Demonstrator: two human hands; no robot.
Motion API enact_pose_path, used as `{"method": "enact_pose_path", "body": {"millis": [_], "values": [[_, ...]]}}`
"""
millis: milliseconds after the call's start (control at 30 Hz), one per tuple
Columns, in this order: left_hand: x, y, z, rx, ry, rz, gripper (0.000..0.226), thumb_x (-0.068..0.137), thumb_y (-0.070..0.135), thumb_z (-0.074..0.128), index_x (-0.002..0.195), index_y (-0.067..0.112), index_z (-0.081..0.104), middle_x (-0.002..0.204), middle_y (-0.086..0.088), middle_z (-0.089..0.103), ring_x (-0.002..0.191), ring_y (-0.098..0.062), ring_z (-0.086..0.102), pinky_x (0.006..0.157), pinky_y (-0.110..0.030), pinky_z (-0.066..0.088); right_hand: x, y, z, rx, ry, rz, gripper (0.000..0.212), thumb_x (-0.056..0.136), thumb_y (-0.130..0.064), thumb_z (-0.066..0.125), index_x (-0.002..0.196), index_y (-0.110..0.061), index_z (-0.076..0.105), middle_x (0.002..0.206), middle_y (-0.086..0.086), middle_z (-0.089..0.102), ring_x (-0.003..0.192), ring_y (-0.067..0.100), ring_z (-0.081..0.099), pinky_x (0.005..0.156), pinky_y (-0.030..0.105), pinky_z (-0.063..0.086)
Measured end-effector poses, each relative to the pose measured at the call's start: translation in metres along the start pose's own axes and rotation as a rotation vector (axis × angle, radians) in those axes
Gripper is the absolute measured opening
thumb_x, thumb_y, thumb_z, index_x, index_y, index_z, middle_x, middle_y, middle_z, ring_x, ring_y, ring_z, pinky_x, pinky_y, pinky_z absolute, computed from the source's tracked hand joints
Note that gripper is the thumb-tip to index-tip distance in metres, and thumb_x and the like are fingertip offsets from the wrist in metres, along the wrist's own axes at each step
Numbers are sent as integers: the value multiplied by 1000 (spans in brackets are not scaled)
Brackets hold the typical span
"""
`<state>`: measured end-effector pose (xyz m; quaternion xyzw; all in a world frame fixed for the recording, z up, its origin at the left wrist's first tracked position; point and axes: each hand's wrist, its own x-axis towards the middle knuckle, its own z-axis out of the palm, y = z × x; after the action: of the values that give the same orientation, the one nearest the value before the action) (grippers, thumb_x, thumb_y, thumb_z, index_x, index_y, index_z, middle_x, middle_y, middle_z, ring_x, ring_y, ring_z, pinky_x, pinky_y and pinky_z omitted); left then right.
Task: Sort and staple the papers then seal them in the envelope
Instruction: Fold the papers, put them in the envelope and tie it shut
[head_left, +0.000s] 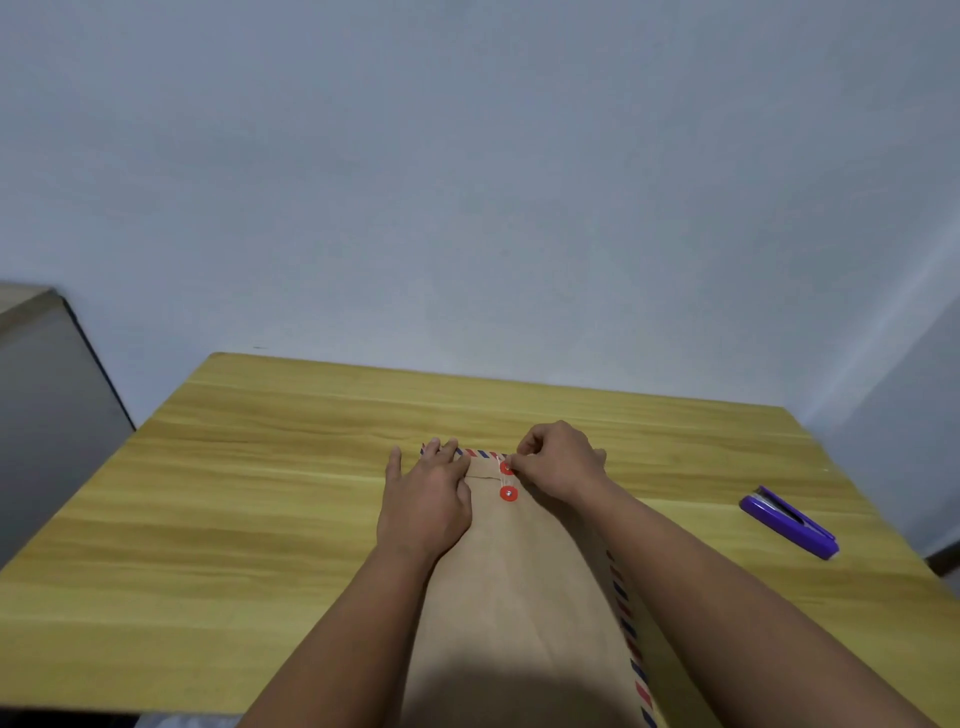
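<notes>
Fingertips of my right hand (558, 460) are pinched narrow on the thin string at the upper red button (506, 468), while my left hand (426, 501) lies flat and spread, pressing the flap. I see the brown envelope (511, 597) lying lengthwise on the wooden table (260, 493), the stapler (789, 521) well apart to the right. I judge the envelope light, limp and slippery, so it needs pinning, and the string is best held near its end.
</notes>
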<state>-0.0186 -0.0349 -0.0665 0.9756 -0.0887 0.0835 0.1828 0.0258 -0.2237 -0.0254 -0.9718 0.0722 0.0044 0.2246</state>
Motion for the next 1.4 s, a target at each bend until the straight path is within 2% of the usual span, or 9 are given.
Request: {"method": "enact_pose_path", "body": {"millis": [167, 333, 600, 767, 967, 1100, 1200, 1300, 1400], "values": [[-1, 0, 0, 12, 3, 1, 46, 98, 24, 37, 140, 31, 54, 160, 9, 39, 153, -11, 25, 125, -55, 9, -2, 34, -19, 4, -28, 70, 34, 81, -62, 74, 89, -31, 67, 96, -15, 67, 101, 15, 62, 93, 41, 44], [-1, 0, 2, 14, 16, 2, 45, 99, 23, 37, 140, 31, 55, 160, 9, 40, 152, -11, 26, 124, -55, 10, -5, 64, -42, 318, -96, 143, 29, 80, -36, 89, 78, -13, 72, 71, -1, 73, 71, 16, 67, 62, 28, 49], [-1, -1, 4, 27, 24, -1, 48, 102, 23, 35, 148, 33, 47, 161, 10, 38, 153, -11, 24, 124, -53, 7, -28, 81, -52, 545, -224, 262, 23, 84, -23, 87, 69, -8, 79, 82, 12, 80, 92, 35, 77, 92, 44, 59], [2, 2, 4, 23, 31, 2, 48, 101, 19, 37, 145, 31, 49, 158, 7, 42, 151, -13, 27, 123, -56, 13, -60, 73, -70, 483, -432, 225, 20, 81, -16, 89, 69, -9, 74, 68, -2, 76, 62, 10, 69, 64, 18, 53], [-9, 11, 0, 71, -35, -114, 51, 104, 34, 28, 154, 25, 31, 167, -13, 21, 156, -34, 7, 118, -71, 0, -110, 74, -71, 396, -501, 251, 20, 87, -22, 83, 74, -12, 73, 75, 0, 76, 65, 12, 69, 64, 21, 55], [-43, 55, -16, -92, -19, -78, 68, 97, 62, 37, 156, 28, 31, 169, -7, 16, 157, -30, 1, 118, -67, -6, -135, 73, -75, 412, -332, 304, 30, 91, -21, 79, 66, -12, 63, 65, 4, 68, 52, 12, 63, 54, 22, 48], [-67, 96, -43, -412, -226, -3, 90, 84, 79, 48, 155, 26, 35, 165, -2, 30, 153, -21, 25, 123, -45, 18, -144, 60, -90, 435, -138, 336, 27, 91, -12, 72, 67, -8, 60, 65, 8, 63, 51, 19, 59, 46, 22, 41], [-79, 134, -74, -565, -528, 16, 107, 79, 73, 66, 160, 18, 23, 164, -1, 33, 146, -20, 38, 110, -30, 30, -146, 36, -115, 451, 8, 304, 21, 85, -7, 60, 64, -6, 57, 61, 14, 59, 60, 30, 60, 53, 27, 45], [-81, 159, -107, -652, -590, -18, 114, 73, 64, 77, 161, 18, 19, 155, 2, 44, 139, -21, 46, 112, -30, 34, -150, 4, -146, 471, 72, 235, 22, 87, -5, 53, 66, -7, 50, 61, 14, 52, 56, 27, 54, 46, 23, 42]]}}
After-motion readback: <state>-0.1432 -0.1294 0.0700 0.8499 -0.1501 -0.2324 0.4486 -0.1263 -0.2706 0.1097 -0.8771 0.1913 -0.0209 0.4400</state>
